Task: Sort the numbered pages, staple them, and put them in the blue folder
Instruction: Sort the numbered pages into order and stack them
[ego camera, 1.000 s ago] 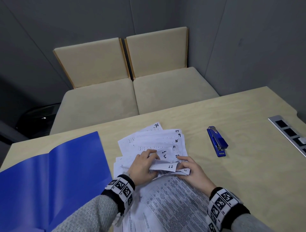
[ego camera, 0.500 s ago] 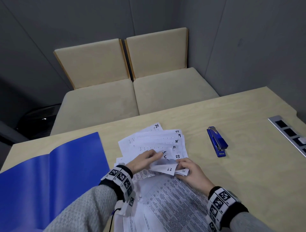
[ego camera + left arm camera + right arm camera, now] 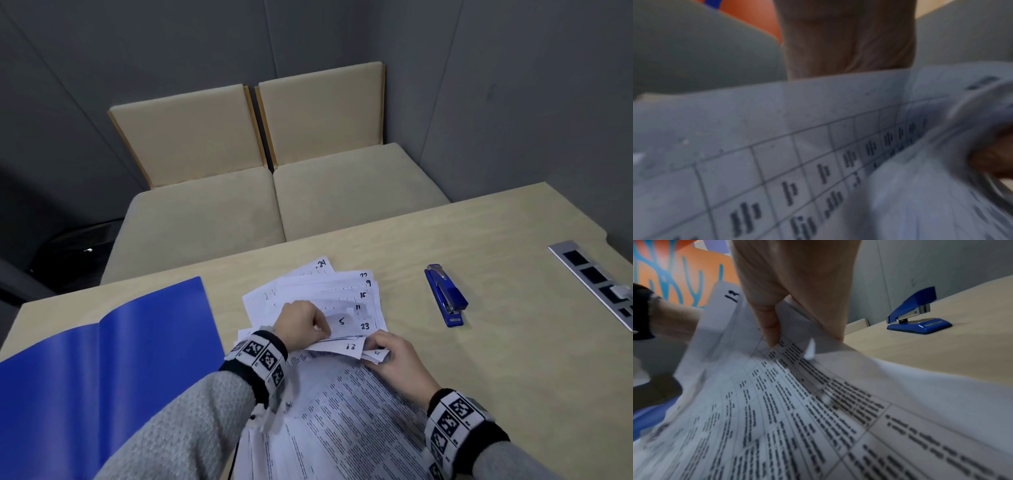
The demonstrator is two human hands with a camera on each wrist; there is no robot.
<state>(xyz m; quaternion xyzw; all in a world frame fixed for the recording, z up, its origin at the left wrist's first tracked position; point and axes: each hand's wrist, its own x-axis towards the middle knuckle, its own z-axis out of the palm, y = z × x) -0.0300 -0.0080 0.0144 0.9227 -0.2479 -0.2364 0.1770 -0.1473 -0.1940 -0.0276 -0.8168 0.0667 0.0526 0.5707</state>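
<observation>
Pages: numbered pages (image 3: 322,294) lie fanned on the table (image 3: 513,342), just ahead of both hands; corner numbers 24, 9, 15, 11, 5, 23 and 13 can be read in the head view.
Lifted sheets: nearer printed sheets (image 3: 818,410) curve up off the table toward the person, under and between the two wrists.
Left hand: left hand (image 3: 301,325) sits on the left part of the fan, fingers curled and pinching a page by the sheet marked 5; in the left wrist view the palm shows above a gridded page, blurred.
Right hand: right hand (image 3: 397,356) grips the raised corners at the right edge of the pile, thumb on top beside the sheet marked 13 (image 3: 350,346); the right wrist view shows thumb (image 3: 768,324) and fingers clamped on the paper.
Gap between hands: small, bridged by the sheet marked 13.
Folder: blue folder (image 3: 102,370) lies open flat on the table, just left of the pages and the left wrist.
Stapler: blue stapler (image 3: 445,296) rests on the table right of the pile, apart from the right hand, untouched.
Sleeves: grey sleeves (image 3: 191,431) with patterned black-and-white wristbands (image 3: 262,356).
Background: two beige seats (image 3: 274,192) beyond the table's far edge; a grey socket strip (image 3: 596,281) at its right edge.
</observation>
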